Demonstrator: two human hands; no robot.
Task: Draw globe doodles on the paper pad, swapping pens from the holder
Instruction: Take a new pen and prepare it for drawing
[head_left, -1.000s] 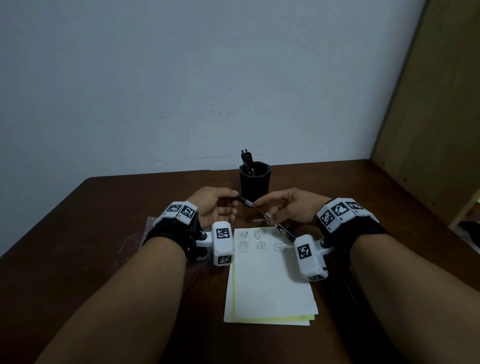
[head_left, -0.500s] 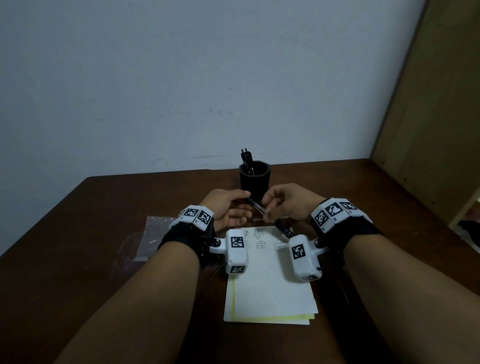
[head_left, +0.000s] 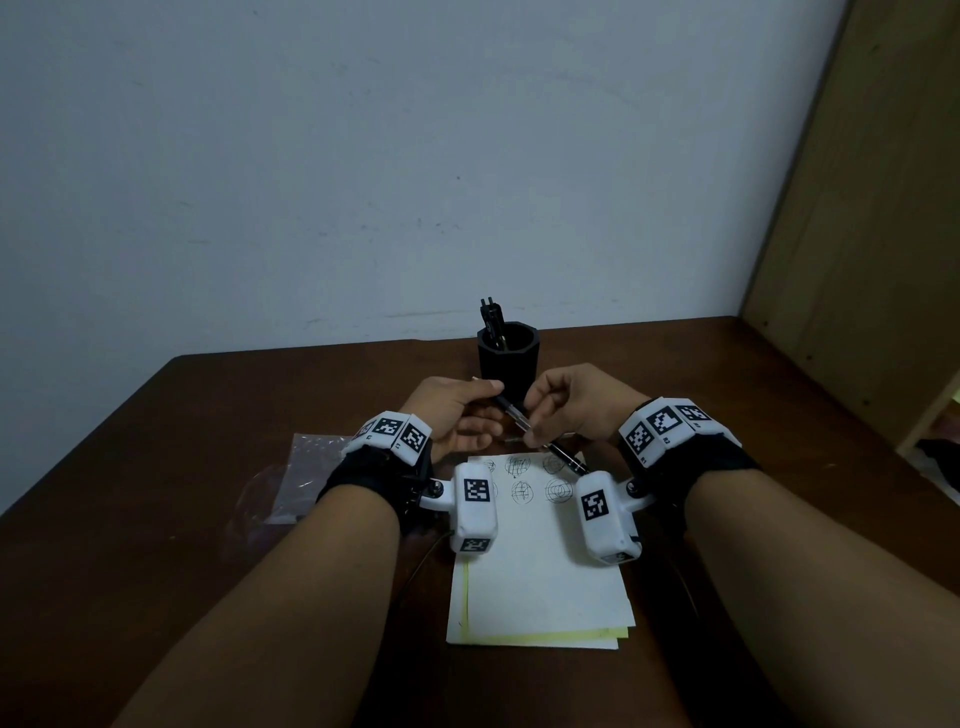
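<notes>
A white paper pad (head_left: 545, 582) lies on the dark wooden table, with several small globe doodles (head_left: 521, 491) in two rows near its top edge. Above that edge both hands hold one black pen (head_left: 517, 418) slantwise. My left hand (head_left: 457, 415) pinches its upper end, which looks like the cap. My right hand (head_left: 569, 408) grips the barrel, and the pen's lower end (head_left: 569, 462) sticks out below the fingers. Behind the hands stands a black pen holder (head_left: 508, 358) with dark pens (head_left: 491, 322) poking out.
A clear plastic bag (head_left: 306, 475) lies on the table left of the pad. The pale wall runs behind the holder. A wooden panel (head_left: 878, 234) rises at the right. Both wrists carry white tracker blocks with black markers.
Both hands have drawn closer together over the pad's top edge, and my left hand's pinch has slid along the pen toward my right hand. The pad and holder have stayed put.
</notes>
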